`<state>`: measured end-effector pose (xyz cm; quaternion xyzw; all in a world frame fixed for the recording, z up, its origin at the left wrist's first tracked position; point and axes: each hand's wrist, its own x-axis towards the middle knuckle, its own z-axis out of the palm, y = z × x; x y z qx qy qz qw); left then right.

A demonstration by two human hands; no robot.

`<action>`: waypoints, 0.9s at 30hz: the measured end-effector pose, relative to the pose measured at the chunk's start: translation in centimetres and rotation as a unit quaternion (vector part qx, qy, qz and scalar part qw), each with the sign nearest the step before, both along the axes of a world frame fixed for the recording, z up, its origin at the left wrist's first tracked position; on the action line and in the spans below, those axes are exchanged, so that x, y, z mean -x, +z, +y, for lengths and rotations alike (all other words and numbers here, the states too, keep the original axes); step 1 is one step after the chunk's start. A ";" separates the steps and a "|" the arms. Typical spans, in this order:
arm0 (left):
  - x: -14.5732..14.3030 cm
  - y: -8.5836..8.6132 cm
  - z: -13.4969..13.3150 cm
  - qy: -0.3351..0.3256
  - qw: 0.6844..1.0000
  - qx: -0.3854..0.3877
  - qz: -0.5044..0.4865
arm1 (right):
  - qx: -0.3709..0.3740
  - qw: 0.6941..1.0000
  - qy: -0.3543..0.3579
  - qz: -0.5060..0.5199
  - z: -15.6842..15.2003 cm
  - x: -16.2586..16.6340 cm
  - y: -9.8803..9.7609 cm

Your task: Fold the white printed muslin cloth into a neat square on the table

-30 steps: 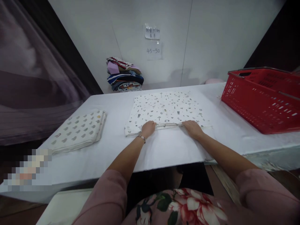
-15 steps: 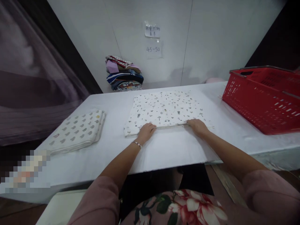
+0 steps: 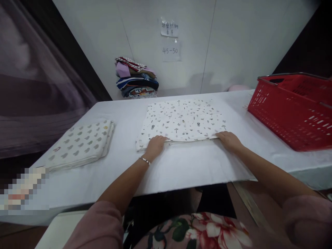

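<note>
I had the left hand [image 3: 155, 146] and right hand [image 3: 229, 141] spread apart, backs up, each pinching the near edge of the printed cloth [image 3: 185, 119] mid-table. White table [image 3: 127, 169] showed between it and the folded cloth [image 3: 81, 143] at left, and between it and the red basket [image 3: 293, 114] at right, whose bottom I couldn't see.

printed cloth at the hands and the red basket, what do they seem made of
Printed cloth: matte, thin fabric, perhaps cotton, judging by its folded layers and lack of shine. Red basket: probably smooth moulded plastic, given its even colour and slotted walls.
</note>
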<state>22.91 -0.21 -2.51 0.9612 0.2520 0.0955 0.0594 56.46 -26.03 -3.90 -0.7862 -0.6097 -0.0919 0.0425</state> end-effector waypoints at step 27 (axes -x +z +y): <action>4.7 0.1 6.2 -0.018 1.000 -0.020 0.007 | 0.011 0.999 -0.038 -0.013 -0.9 -4.4 -0.1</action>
